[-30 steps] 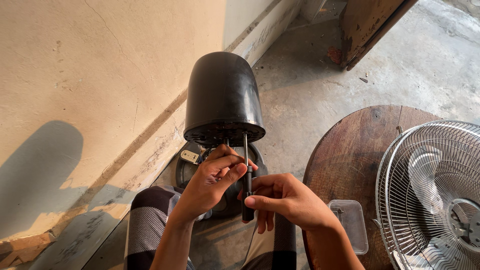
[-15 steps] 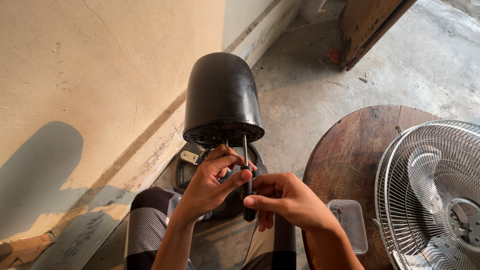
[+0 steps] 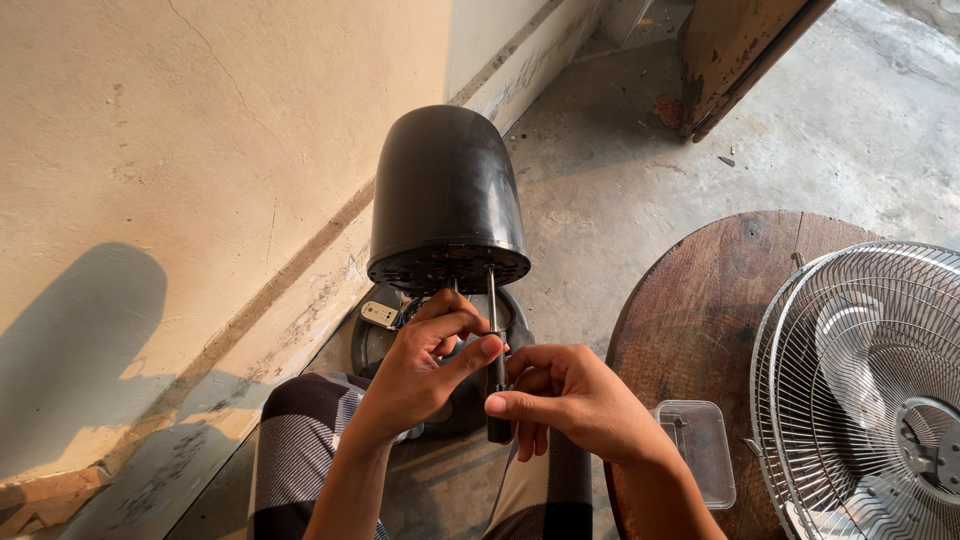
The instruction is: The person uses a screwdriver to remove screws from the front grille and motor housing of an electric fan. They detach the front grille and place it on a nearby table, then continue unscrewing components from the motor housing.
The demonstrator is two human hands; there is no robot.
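A black dome-shaped fan motor housing stands in front of me, its vented underside facing my hands. A screwdriver with a metal shaft and black handle points up into that underside. My right hand grips the handle between thumb and fingers. My left hand pinches the shaft just below the housing, fingertips touching it. Under the housing lies the fan's dark base with a small white part.
A cream wall runs along the left. A round wooden table at the right carries a fan grille and a small clear plastic box. My checked-cloth knees are below. Concrete floor beyond.
Both hands keep their hold on the screwdriver; the left fingers have shifted slightly along the shaft. The housing has not visibly moved.
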